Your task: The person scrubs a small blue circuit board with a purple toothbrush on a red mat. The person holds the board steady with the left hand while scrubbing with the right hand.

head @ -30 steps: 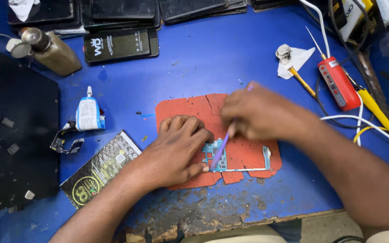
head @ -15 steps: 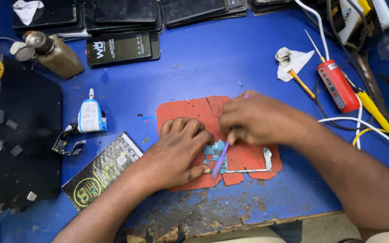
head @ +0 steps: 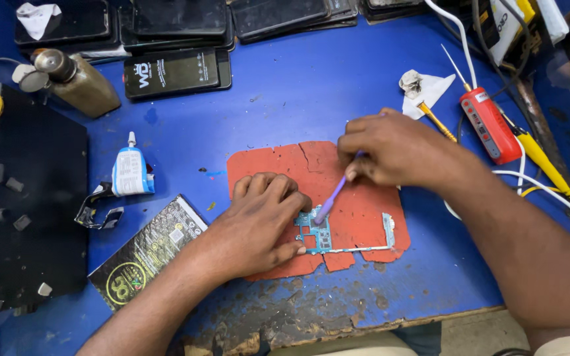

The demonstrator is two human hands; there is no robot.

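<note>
1 teal circuit board (head: 316,232) is seen lying on 1 cracked red mat (head: 364,211) near the front of the blue table (head: 285,99). The board's left end is pinned under the fingers of the left hand (head: 258,221), which lies flat and spread, closed around nothing. 1 purple brush (head: 330,196) is pinched in the curled fingers of the right hand (head: 387,148), with its lower end set on the board's top edge. A thin pale strip of the board is run rightward along the mat's lower edge to a small upright part.

The table's front edge is worn and chipped just below the mat. Open blue surface is left above the mat and between the mat and the dark phones. The right side is crowded by white and yellow cables.

1 small white bottle with a blue label (head: 130,170) is laid left of the mat, nozzle pointing away. 1 flat black package with yellow-green print (head: 150,247) is placed at a slant beside the left forearm. 1 brown bottle (head: 80,82) is tilted at the upper left. 1 red tester (head: 489,122) is laid at the upper right, beside crumpled white paper (head: 423,89). Several dark phones (head: 173,69) are stacked along the far edge, 1 with a white mark. 1 black box (head: 28,211) is set along the left edge.
</note>
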